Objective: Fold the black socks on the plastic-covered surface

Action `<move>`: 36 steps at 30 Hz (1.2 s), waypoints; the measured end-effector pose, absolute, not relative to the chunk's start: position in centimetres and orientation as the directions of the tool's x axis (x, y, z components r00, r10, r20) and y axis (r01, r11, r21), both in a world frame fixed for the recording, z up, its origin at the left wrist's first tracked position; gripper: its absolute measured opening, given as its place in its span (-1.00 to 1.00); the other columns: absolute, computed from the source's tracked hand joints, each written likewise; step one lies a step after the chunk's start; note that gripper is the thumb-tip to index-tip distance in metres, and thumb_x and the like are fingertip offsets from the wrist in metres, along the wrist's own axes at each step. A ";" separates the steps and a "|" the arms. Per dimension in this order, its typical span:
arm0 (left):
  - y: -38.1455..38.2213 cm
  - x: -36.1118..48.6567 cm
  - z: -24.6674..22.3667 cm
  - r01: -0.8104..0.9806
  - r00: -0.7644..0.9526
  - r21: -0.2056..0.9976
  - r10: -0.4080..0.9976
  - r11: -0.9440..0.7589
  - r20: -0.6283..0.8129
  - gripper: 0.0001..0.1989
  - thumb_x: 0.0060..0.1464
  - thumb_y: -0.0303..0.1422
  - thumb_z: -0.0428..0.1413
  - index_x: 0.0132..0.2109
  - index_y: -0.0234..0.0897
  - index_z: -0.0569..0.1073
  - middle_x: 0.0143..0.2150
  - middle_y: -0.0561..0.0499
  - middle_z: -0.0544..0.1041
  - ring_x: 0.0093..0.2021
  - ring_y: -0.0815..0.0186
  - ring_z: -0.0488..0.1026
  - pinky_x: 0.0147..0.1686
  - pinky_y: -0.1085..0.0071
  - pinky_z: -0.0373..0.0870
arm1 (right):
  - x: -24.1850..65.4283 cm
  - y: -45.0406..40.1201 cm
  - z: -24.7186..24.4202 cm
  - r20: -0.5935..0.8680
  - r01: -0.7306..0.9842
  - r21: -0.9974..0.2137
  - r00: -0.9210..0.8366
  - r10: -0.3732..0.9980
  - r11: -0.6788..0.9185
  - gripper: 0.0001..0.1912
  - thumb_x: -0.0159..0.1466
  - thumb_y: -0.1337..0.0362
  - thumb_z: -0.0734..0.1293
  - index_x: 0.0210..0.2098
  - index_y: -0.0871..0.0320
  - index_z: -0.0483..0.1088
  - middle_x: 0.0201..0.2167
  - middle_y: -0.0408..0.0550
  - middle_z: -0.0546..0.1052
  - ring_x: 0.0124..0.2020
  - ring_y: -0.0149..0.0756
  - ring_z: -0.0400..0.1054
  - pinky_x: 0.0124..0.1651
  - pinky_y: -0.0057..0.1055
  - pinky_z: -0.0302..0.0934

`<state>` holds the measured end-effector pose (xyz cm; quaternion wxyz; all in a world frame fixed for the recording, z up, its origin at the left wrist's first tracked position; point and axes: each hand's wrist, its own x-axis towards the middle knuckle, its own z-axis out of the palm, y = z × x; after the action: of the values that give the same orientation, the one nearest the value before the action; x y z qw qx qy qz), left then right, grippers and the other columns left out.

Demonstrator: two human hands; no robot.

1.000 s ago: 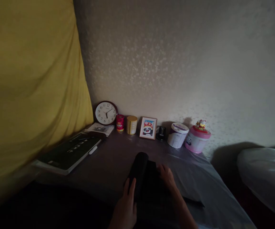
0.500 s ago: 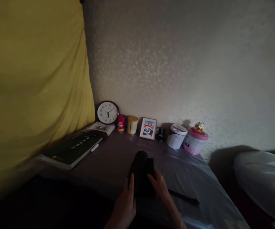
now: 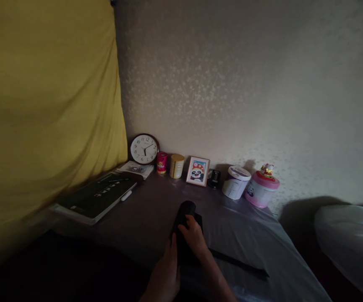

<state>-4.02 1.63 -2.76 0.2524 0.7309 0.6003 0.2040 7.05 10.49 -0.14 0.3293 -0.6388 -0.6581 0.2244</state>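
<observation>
- One big yellow cloth [image 3: 49, 105] hangs down at the far left.
- Next is a flat, dark green, book-like thing with white writing [image 3: 97, 195], lying on the shiny grey table cover [image 3: 156, 209]. A small white stick-shaped thing [image 3: 126, 196] is just beside it.
- Behind it lie some pale printed papers [image 3: 136, 168], near a round white clock with a dark red rim [image 3: 144, 149].
- A small red can [image 3: 161, 163] stands next to the clock.
- The person's left hand [image 3: 165, 270] is on the near left side of a thick black roll [image 3: 187, 206]. It is too dark to tell how tightly its fingers hold.
- A round yellow tin [image 3: 177, 167] stands farther back.
- The black roll is in the front middle, under both hands.
- The right hand [image 3: 194, 235] lies across the roll with bent fingers touching it. Whether they grip, one cannot tell.
- Behind is a framed panda picture [image 3: 198, 171], then a small black object [image 3: 214, 179].
- A long, thin black strip [image 3: 241, 263] lies to the right of the right hand.
- Last come a white and purple tub [image 3: 236, 183], a pink tub with a red top [image 3: 261, 191] and a clear plastic bag [image 3: 351, 239].
</observation>
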 end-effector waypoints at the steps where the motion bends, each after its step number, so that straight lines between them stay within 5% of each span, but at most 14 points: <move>1: 1.7 -4.1 -2.8 0.768 0.198 0.621 0.980 -0.156 0.001 -0.26 -0.02 -0.65 -0.17 0.29 -0.41 -0.30 0.34 -0.23 -0.13 0.22 0.28 0.13 0.10 0.47 0.13 | 6.9 10.5 -0.1 0.137 0.704 -0.706 0.021 0.990 0.082 -0.57 0.09 0.31 0.28 -0.02 0.21 0.33 -0.19 0.10 0.53 -0.11 -0.13 0.41 -0.13 -0.32 0.26; 6: 1.8 -4.4 -2.6 0.731 0.216 0.660 0.976 -0.172 0.015 -0.18 -0.03 -0.64 -0.16 0.27 -0.32 -0.46 0.34 -0.20 -0.16 0.27 0.28 0.02 0.17 0.37 0.05 | 6.4 10.9 0.3 0.113 0.743 -0.659 -0.055 0.992 0.117 -0.62 0.07 0.32 0.30 -0.09 0.22 0.37 -0.30 0.05 0.55 -0.20 -0.18 0.44 -0.23 -0.40 0.25; 11: 1.6 -4.4 -1.5 0.761 0.209 0.631 0.978 -0.148 -0.024 -0.11 -0.06 -0.65 -0.16 0.24 -0.21 -0.59 0.35 -0.17 -0.19 0.21 0.30 0.16 0.07 0.44 0.16 | 6.6 11.3 0.3 0.073 0.710 -0.690 -0.126 0.989 0.141 -0.70 0.08 0.34 0.28 -0.17 0.19 0.40 -0.41 -0.05 0.56 -0.34 -0.29 0.44 -0.34 -0.47 0.21; 17: 2.1 -4.0 -1.8 0.855 0.216 0.503 0.967 -0.123 -0.131 -0.14 -0.04 -0.67 -0.14 0.27 -0.06 -0.43 0.34 -0.22 -0.14 0.04 0.27 0.37 -0.08 0.47 0.28 | 6.9 11.1 0.8 -0.100 0.394 -0.919 -0.307 0.946 0.030 -0.75 0.21 0.25 0.11 -0.39 0.21 0.37 -0.56 -0.09 0.53 -0.56 -0.39 0.39 -0.53 -0.52 0.17; 21: 2.8 -3.9 -2.6 0.883 0.182 0.464 0.963 -0.070 -0.201 -0.17 -0.02 -0.64 -0.11 0.28 -0.06 -0.35 0.33 -0.23 -0.12 -0.01 0.26 0.41 -0.11 0.46 0.29 | 7.1 11.0 1.2 -0.140 0.339 -0.941 -0.362 0.922 -0.009 -0.77 0.19 0.25 0.13 -0.40 0.21 0.36 -0.55 -0.08 0.54 -0.57 -0.38 0.38 -0.54 -0.52 0.16; 31: 3.6 -3.9 -4.0 0.864 0.135 0.504 0.955 0.018 -0.265 -0.21 -0.08 -0.58 -0.06 0.29 -0.19 -0.16 0.34 -0.13 -0.10 0.07 0.25 0.35 -0.04 0.47 0.28 | 7.5 8.4 0.4 0.327 0.554 -0.659 -0.398 0.857 0.509 -0.78 0.25 0.34 0.16 -0.27 0.06 0.44 -0.35 -0.14 0.53 -0.28 -0.36 0.38 -0.19 -0.48 0.21; 36: 4.1 -3.8 -4.6 0.856 0.113 0.515 0.953 0.051 -0.282 -0.17 -0.12 -0.57 -0.02 0.29 -0.23 -0.20 0.33 -0.15 -0.08 0.15 0.22 0.26 -0.06 0.47 0.30 | 8.5 9.1 -0.1 0.415 0.580 -0.516 -0.474 0.776 0.631 -0.74 0.30 0.30 0.14 -0.18 0.01 0.45 -0.13 -0.12 0.52 -0.07 -0.27 0.29 0.04 -0.28 0.12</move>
<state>-3.81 4.07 -4.63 0.2977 0.6839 0.6611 0.0816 8.50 9.12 -0.14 0.3191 -0.4012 -0.8447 0.1540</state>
